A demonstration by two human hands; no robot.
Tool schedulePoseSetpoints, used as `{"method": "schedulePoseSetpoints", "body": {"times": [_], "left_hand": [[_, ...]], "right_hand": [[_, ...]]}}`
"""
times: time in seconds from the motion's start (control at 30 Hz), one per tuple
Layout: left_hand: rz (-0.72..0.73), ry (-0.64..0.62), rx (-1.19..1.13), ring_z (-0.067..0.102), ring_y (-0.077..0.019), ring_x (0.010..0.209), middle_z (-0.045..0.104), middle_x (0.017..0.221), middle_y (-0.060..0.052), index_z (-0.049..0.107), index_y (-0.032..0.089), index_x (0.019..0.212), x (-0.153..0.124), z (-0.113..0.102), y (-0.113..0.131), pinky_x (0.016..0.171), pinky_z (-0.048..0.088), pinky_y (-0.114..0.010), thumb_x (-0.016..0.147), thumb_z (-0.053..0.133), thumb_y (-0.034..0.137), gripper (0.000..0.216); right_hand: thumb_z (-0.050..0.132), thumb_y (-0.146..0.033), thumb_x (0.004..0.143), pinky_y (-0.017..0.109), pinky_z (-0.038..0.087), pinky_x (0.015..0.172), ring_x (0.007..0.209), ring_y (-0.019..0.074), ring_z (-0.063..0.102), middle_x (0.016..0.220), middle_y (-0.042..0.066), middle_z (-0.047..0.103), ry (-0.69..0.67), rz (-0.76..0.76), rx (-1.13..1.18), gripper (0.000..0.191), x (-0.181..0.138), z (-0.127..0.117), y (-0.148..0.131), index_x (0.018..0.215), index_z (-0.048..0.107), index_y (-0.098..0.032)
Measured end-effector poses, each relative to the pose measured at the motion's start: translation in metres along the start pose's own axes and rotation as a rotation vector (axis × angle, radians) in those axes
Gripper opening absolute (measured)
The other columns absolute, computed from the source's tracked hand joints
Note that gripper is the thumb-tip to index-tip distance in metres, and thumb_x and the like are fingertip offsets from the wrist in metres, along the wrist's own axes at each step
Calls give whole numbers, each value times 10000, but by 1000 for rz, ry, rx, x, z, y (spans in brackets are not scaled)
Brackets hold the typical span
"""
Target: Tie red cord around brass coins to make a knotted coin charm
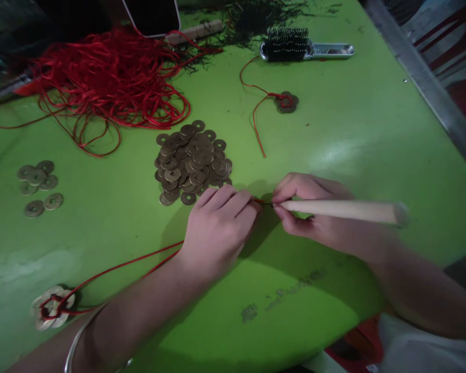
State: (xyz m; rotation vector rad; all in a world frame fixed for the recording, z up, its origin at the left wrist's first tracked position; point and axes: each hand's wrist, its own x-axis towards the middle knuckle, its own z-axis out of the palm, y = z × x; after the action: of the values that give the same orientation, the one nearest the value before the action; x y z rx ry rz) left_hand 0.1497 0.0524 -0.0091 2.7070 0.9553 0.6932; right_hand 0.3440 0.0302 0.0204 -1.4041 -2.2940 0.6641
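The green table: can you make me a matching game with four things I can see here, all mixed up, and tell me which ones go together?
Things
1. Left hand
2. Pale-handled tool
3. Big coin pile
4. Hairbrush

Clues
A. Brownish and heaped up
B. Black bristles and a silvery handle
C. Has a silver bangle farther down its arm
D. Held by the right hand

Right pairs: 1-C, 2-D, 3-A, 4-B
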Motion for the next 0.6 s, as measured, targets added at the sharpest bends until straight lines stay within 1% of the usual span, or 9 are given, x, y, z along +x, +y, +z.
{"method": "schedulePoseSetpoints", "body": {"times": [0.1,0.17,0.23,0.3,0.43,0.5,0.6], "left_hand": [[13,1,5,585,-171,723,672,766,-22,650,161,789,-1,-1,0,646,428,-296,817,547,111,118],[23,3,8,585,-170,713,674,766,-21,650,160,789,-2,-1,0,641,427,-295,812,548,102,120],[32,-2,7,588,-169,713,680,783,-20,651,165,817,-2,-2,1,635,425,-294,815,550,108,116],[27,2,6,590,-169,714,684,784,-20,645,165,869,-3,-2,2,634,427,-291,824,553,123,111],[-66,52,0,586,-163,719,685,815,-42,611,137,960,-3,1,1,638,453,-269,852,528,129,136],[-105,46,17,584,-171,759,677,872,-57,615,135,943,-2,2,0,659,470,-273,857,527,144,123],[-140,2,62,575,-182,784,665,881,-52,641,146,890,0,3,-1,663,480,-293,840,559,170,99]], "right_hand": [[530,-195,851,278,503,607,731,154,597,821,22,617,77,-55,-62,36,1,-1,3,839,497,-202],[531,-180,851,274,512,581,722,153,594,810,26,608,120,-83,-64,43,2,-3,4,854,492,-200],[527,-161,853,266,513,546,703,150,586,801,30,593,141,-80,-64,63,3,-6,5,872,486,-206],[518,-149,860,277,520,544,706,155,582,812,36,587,152,-52,-85,82,4,-9,5,883,482,-219],[529,-147,849,319,535,617,753,176,582,859,50,589,207,-46,-140,96,4,-10,8,919,506,-209],[523,-130,843,322,535,617,762,182,578,872,63,587,228,-72,-203,105,4,-10,13,938,530,-176],[487,-81,839,325,532,587,773,194,581,932,98,579,215,-65,-373,179,3,-11,24,990,566,-135]]}}
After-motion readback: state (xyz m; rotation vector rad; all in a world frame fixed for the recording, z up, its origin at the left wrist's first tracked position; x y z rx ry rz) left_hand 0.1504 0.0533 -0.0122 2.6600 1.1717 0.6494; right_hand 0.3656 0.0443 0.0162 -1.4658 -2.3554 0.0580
